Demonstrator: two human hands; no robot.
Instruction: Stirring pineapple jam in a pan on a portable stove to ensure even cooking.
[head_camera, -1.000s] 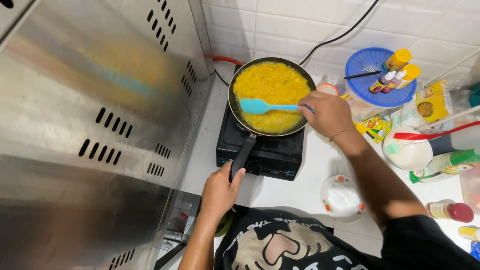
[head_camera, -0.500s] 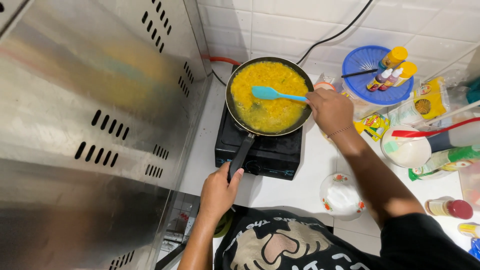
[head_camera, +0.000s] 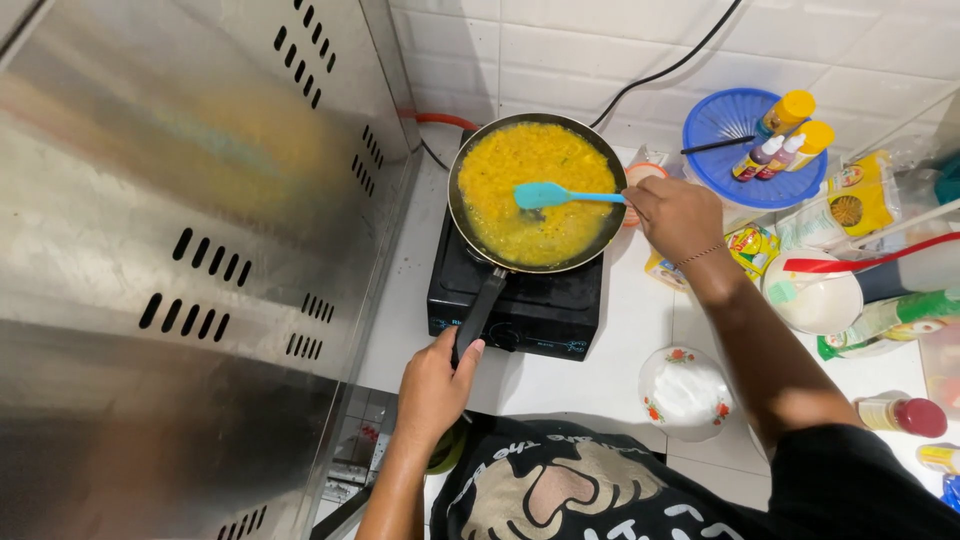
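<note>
A steel panel (head_camera: 180, 260) stands beyond the left hand's (head_camera: 432, 385) fingers. The black burner (head_camera: 520, 305) sits on the white surface (head_camera: 640, 330), carrying the frying pan (head_camera: 537, 192) of yellow food. Left fingers wrap its handle's end. Right hand (head_camera: 678, 215) fingers grip the turquoise spatula (head_camera: 555, 195), blade in the food.

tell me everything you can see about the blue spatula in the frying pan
The blue spatula is light blue all over and looks like silicone, with a broad rounded blade and a slim straight handle. It lies nearly level across the frying pan, its blade on the yellow food near the middle and its handle pointing to the pan's right rim. There the right hand grips the handle's end. The left hand holds the pan's black handle.
</note>
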